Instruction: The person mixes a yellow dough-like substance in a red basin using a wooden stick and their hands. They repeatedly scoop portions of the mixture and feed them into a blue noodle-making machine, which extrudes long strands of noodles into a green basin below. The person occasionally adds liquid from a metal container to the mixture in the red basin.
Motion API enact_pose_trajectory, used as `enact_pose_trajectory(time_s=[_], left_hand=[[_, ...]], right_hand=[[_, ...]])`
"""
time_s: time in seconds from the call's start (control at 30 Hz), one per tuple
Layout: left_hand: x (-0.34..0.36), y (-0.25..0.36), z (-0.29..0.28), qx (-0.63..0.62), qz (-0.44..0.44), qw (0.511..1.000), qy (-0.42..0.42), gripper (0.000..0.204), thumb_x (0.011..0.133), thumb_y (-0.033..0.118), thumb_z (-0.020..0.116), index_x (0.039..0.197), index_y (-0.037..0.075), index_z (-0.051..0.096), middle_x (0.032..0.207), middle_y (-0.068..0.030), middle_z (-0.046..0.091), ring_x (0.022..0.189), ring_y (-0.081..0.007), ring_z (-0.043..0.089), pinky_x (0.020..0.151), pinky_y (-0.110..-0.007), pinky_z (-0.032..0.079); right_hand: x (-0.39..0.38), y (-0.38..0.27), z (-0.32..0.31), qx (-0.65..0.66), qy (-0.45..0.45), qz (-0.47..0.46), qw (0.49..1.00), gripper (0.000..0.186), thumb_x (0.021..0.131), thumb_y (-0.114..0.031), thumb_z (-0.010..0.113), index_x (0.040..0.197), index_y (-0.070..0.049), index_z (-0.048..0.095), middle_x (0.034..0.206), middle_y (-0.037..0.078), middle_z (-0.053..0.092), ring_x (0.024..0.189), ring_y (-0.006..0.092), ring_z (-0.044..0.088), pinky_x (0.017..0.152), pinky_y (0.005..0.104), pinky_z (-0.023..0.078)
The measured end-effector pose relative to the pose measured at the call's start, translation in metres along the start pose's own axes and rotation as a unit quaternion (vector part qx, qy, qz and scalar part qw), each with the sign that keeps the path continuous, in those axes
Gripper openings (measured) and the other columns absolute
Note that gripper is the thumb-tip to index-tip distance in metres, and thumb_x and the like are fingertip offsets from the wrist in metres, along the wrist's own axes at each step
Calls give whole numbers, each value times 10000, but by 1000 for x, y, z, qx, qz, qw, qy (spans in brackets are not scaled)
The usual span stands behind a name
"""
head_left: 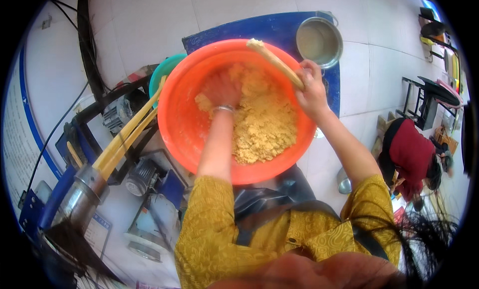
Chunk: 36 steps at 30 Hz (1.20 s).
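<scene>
A large orange basin (174, 134) stands in front of me and holds crumbly yellow dough (264, 124). My left hand (223, 91) reaches down into it at the dough's left side, with a bracelet at the wrist. Motion smears those fingers, and dough partly hides them. At the basin's right rim, my right hand (312, 87) is closed around a thick wooden stick (277, 63). The stick slants up to the left over the far part of the basin, and pale dough clings to its far end.
A metal pot (319, 42) stands on the blue table (254, 28), right of the basin. A green basin (162, 72) is behind at left. Nearby, yellow strips (132, 137) stick out of a machine's metal nozzle (85, 189). A person in dark red (411, 151) is at far right.
</scene>
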<state>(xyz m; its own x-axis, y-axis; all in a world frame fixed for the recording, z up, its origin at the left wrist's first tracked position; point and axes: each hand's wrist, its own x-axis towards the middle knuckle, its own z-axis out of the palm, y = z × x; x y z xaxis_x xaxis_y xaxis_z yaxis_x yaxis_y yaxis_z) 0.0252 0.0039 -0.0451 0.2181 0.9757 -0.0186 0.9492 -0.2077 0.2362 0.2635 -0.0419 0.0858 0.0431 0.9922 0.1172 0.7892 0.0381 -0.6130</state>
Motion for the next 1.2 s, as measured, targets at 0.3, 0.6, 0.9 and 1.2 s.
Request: enact_pose_trajectory(time_s=[0.3,0.6,0.9,1.2], left_hand=[[24,-35,-61,-214,48,881,-420,747,742,376,739,1349,51,450,1418,-207,433,1248,-323,492,1061,-388,390],[-91,-5,-19,-28,-106,970,-219,953,652,308,837,1442,196,315,1392,-198,372,1227,-412,395,939,-534,441],[-40,-26,-11,-100,-98,940,-310,646,745,355,747,1301,109,527,1255,-217,543,1108,-353,543,907,-443,480],[-52,-86,-102,-714,-289,484,-416,653,822,124,704,1385,57,379,1254,-66,553,1131,-234,562,995,-422,461]], right_hand=[[5,1,16,-5,-18,15,1000,308,760,-11,664,1053,-67,586,1205,168,478,891,334,634,755,410,539],[7,-3,18,-8,-36,14,999,341,740,1,662,1069,-46,588,1199,183,485,912,352,626,771,415,543],[7,-4,17,-14,-26,-8,1000,397,734,6,655,1113,-62,559,1213,192,483,937,367,615,782,416,540],[4,-4,22,-53,-32,4,998,409,763,-17,648,1148,-91,531,1209,183,491,992,381,589,848,450,505]])
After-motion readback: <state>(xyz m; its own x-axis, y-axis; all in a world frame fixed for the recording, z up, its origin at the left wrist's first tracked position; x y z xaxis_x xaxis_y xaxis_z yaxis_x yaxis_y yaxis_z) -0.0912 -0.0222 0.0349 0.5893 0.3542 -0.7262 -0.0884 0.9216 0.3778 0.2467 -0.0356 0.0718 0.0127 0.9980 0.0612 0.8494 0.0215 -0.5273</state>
